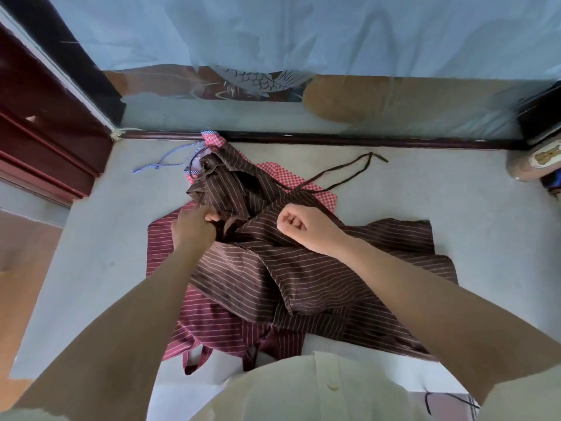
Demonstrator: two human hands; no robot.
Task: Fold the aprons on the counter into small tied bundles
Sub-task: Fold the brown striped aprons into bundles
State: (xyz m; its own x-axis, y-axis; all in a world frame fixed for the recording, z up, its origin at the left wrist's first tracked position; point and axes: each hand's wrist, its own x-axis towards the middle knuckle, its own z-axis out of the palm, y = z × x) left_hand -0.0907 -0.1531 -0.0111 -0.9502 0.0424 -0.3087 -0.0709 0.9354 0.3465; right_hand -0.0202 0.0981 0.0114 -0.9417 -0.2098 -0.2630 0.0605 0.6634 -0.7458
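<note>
Aprons (282, 268) are all lying in one heap in the middle of the grey desk (91, 238), three of them as far as we're making out. We're looking straight down at the brown striped apron (303, 278), which is sitting on top and spreading out toward the right, with its upper part bunching up toward the back of the desk. Its thin dark strap (349, 173) is trailing off over the bare desk toward the back right. Underneath, a maroon striped apron (212, 323) is poking out on the left and the near side, and a red checked apron (274, 171) is peeking out at the back, with a blue striped tie (170, 162) snaking away to the left. Our left hand (194, 227) is digging into the bunched brown cloth and gripping a fold of it, fingers curling round the fabric. Our right hand (299, 226) is resting on the brown striped apron just beside the left one, curling into a fist; honestly we're not able to tell whether it's pinching any cloth. Along the back a glass panel (394, 123) with a fish etched on it is standing, and a round container (531, 164) is lying at the desk's right edge.
</note>
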